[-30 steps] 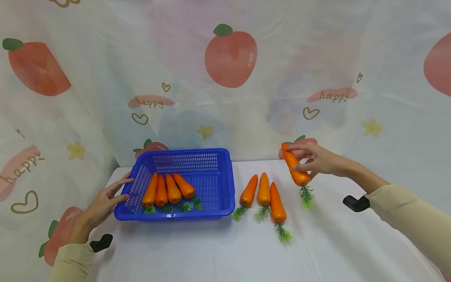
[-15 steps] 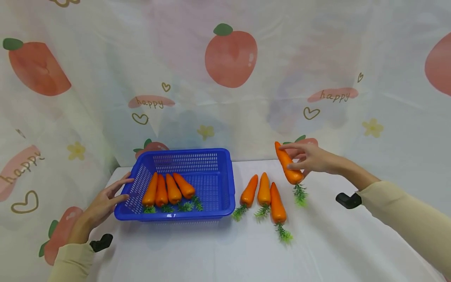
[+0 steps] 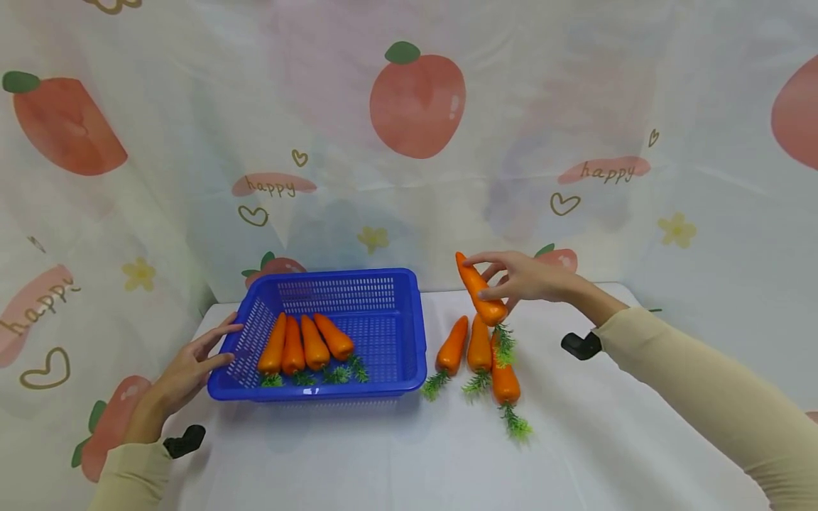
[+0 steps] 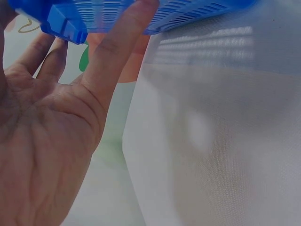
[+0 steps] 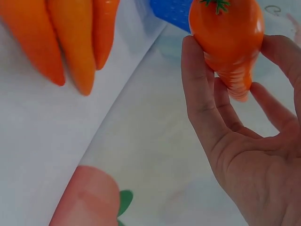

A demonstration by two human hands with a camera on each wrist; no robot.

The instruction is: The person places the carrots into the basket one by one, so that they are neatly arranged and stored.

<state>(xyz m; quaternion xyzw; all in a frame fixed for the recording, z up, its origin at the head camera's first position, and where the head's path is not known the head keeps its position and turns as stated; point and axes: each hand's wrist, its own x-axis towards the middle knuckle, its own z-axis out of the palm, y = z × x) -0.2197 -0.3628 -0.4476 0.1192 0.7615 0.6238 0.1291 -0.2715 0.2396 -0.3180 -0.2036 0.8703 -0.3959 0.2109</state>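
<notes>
My right hand (image 3: 527, 277) pinches an orange carrot (image 3: 473, 282) between thumb and fingers, raised over the table with its narrow tip pointing up and its green top hanging down. In the right wrist view the thick end of this carrot (image 5: 228, 30) faces the camera. Below it, three more carrots (image 3: 451, 349) lie side by side on the white cloth; the held one's leaves overlap the rightmost carrot (image 3: 506, 387). My left hand (image 3: 182, 372) rests on the left rim of a blue plastic basket (image 3: 316, 389), fingers fairly straight. Several carrots (image 3: 314, 348) lie in the basket's left half.
The table (image 3: 358, 454) has a white cloth over it. Behind and to the left hangs a curtain (image 3: 409, 213) printed with fruit and hearts. A black wrist mount (image 3: 580, 345) sticks out under the right sleeve, another black mount (image 3: 185, 441) by the left.
My right hand has carried the carrot leftward, from right of the row to above the loose carrots. The left hand and basket have stayed in place.
</notes>
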